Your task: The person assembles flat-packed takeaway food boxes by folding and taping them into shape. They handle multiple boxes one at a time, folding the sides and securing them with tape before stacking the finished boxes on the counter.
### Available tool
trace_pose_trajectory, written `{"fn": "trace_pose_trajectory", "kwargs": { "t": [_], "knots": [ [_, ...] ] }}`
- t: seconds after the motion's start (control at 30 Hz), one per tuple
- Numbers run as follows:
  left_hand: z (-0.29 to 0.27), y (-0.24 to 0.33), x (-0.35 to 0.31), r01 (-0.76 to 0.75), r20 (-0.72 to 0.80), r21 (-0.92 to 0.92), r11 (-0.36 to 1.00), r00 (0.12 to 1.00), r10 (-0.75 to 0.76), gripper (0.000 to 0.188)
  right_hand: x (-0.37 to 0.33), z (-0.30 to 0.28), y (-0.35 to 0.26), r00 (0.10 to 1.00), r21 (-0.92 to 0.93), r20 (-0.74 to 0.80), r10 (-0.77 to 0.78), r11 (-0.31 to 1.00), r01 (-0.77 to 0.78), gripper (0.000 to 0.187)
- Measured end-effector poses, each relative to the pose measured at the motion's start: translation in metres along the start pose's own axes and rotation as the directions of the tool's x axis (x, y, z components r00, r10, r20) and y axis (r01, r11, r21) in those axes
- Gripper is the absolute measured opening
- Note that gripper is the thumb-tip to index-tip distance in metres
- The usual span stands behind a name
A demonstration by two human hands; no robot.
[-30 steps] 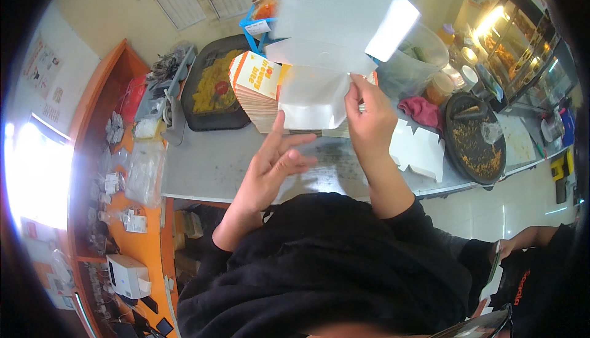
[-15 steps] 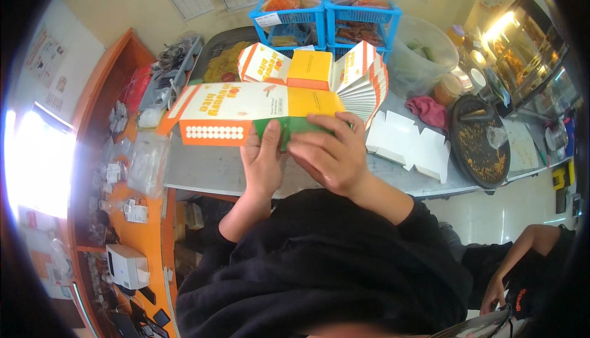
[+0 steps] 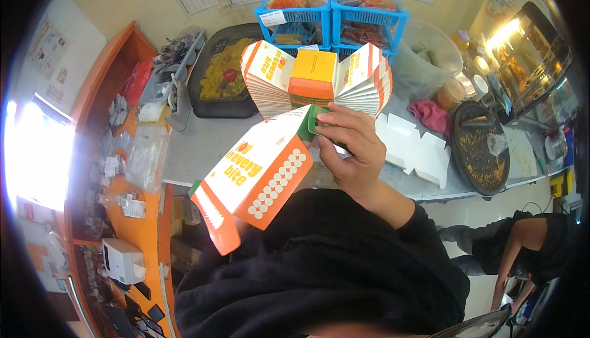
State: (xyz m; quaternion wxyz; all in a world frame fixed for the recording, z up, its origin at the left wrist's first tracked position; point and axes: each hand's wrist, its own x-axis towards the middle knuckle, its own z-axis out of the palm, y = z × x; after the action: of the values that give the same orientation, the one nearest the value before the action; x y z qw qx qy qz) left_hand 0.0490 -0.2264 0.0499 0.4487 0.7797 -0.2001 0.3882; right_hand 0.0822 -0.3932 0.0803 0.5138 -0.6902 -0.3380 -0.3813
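A white and orange cardboard food box (image 3: 252, 166), opened out into a tilted box shape, is held over the near edge of the counter. My right hand (image 3: 351, 147) pinches the green flap at its upper right end. An orange end flap hangs from the lower left end. My left hand is hidden behind the box, and its fingers do not show. Just beyond stands a fanned stack of flat food boxes (image 3: 264, 70), with a yellow and orange part (image 3: 312, 70) at its middle. To the right lies an unfolded white carton (image 3: 413, 147), inner side up.
A dark tray of yellow food (image 3: 222, 70) stands back left. Blue baskets (image 3: 369, 12) hold bagged food behind the stack. At right are a clear tub (image 3: 427, 52), a pink cloth (image 3: 429, 115), a stone mortar (image 3: 480, 153) and a lit display case (image 3: 522, 55). Another person (image 3: 522, 239) bends at lower right.
The box has gone from a flattened shape to a squared one and swung down to the left. My left hand has passed out of sight behind it; my right hand has shifted slightly right.
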Motion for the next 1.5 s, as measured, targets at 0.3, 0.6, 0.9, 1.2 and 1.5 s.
{"fn": "trace_pose_trajectory", "kwargs": {
  "t": [0.3, 0.6, 0.9, 1.2, 1.5],
  "knots": [
    [0.009, -0.014, -0.018, 0.089, -0.04, -0.08, 0.993, 0.995, -0.092, 0.035, -0.007, 0.007, -0.003, 0.999, 0.016, 0.046, -0.005, 1.0, 0.004, 0.019],
    [-0.012, -0.01, -0.001, 0.282, 0.038, -0.665, 0.691, 0.937, -0.346, 0.041, -0.004, -0.001, 0.015, 0.968, 0.194, -0.112, 0.227, 0.96, -0.203, 0.031],
    [-0.049, -0.038, 0.003, 0.402, 0.325, -0.84, 0.364, 0.91, -0.257, 0.043, 0.006, -0.032, 0.027, 0.612, 0.634, 0.541, 0.577, 0.199, -0.748, 0.034],
    [-0.051, -0.049, 0.026, 0.526, 0.375, -0.794, 0.305, 0.818, -0.436, 0.041, 0.01, -0.036, 0.003, 0.718, 0.736, 0.617, 0.321, 0.088, -0.672, 0.045],
    [-0.03, -0.024, 0.055, 0.392, 0.009, -0.296, 0.871, 0.913, -0.408, 0.038, 0.013, -0.025, 0.004, 0.727, 0.576, 0.334, 0.6, 0.481, -0.661, 0.043]
  ]
}}
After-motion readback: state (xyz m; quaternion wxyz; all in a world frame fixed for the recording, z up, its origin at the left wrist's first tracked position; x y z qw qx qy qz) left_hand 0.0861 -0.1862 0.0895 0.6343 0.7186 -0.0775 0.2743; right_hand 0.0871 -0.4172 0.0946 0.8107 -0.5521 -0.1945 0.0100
